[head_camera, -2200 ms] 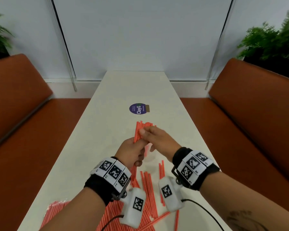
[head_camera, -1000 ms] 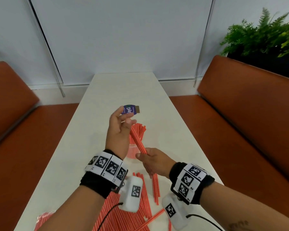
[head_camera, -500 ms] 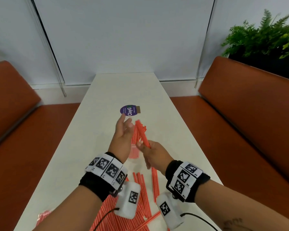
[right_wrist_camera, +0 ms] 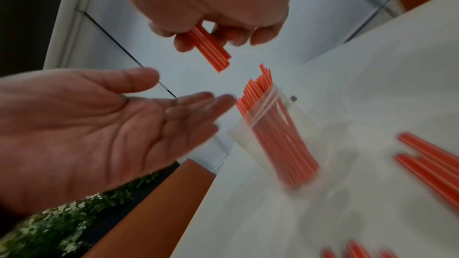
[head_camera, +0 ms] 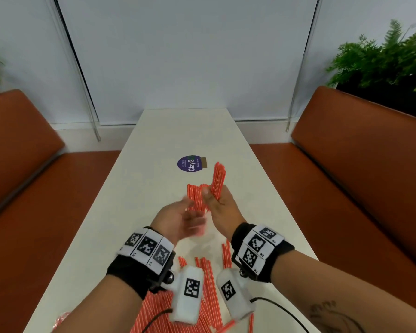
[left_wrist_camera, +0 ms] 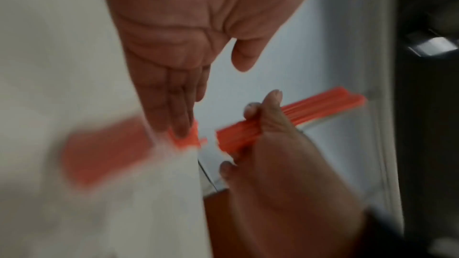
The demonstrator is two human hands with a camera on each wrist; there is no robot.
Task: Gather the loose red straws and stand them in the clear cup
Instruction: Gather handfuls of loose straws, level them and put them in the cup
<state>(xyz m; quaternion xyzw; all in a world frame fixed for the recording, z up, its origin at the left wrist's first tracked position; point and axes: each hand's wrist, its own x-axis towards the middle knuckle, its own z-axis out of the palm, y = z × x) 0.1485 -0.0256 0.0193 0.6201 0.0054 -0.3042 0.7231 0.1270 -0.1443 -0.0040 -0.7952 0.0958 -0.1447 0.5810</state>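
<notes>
My right hand grips a small bundle of red straws and holds it upright just right of the clear cup. In the right wrist view the bundle hangs above the cup's rim. The cup stands on the white table with several red straws in it; in the head view only its straws show behind my hands. My left hand is open and blurred, palm turned toward the cup, holding nothing. Its straight fingers reach to the cup's straws in the left wrist view.
Many loose red straws lie on the table under my wrists, more at the near left edge. A round purple sticker lies beyond the cup. Orange benches flank the narrow table.
My right hand has swung its straw bundle from a leftward tilt to upright beside the cup. My left hand has dropped lower, still open and in motion.
</notes>
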